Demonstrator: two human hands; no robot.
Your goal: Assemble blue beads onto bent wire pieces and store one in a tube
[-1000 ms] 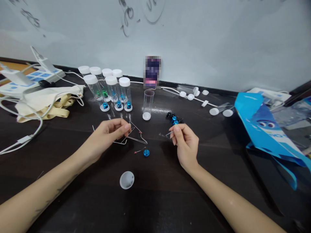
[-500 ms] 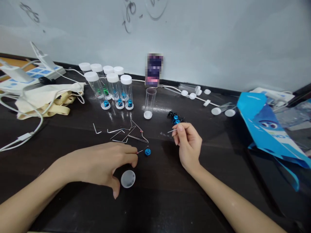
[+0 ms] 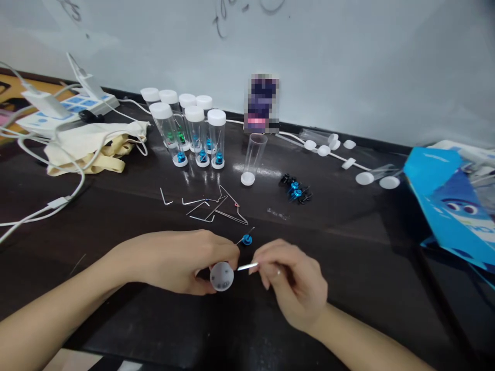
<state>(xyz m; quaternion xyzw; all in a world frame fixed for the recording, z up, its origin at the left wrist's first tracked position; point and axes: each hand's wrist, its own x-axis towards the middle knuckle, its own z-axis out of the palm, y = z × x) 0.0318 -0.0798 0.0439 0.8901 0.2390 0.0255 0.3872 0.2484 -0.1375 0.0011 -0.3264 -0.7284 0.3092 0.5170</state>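
Head view, looking down: where is the little white cup?

"Low in the middle, at the left hand. The thumb is on one side and the fingers curl round the other, so it looks pinched between them. I can't tell if its bottom sits on the dark table."

"What about the right hand?"

"Its thumb and fingers are pressed together on a thin silver stick. The tip points at the cup, just beside it."

"How do you do this bit well?"

"I'd keep the cup very steady, because small dark bits lie inside and could spill. I'd pinch the stick firmly so it doesn't wobble, and go slowly."

"Anything to watch out for?"

"Yes, the blue wheel sits just past the left fingertips. A bump might make it roll."
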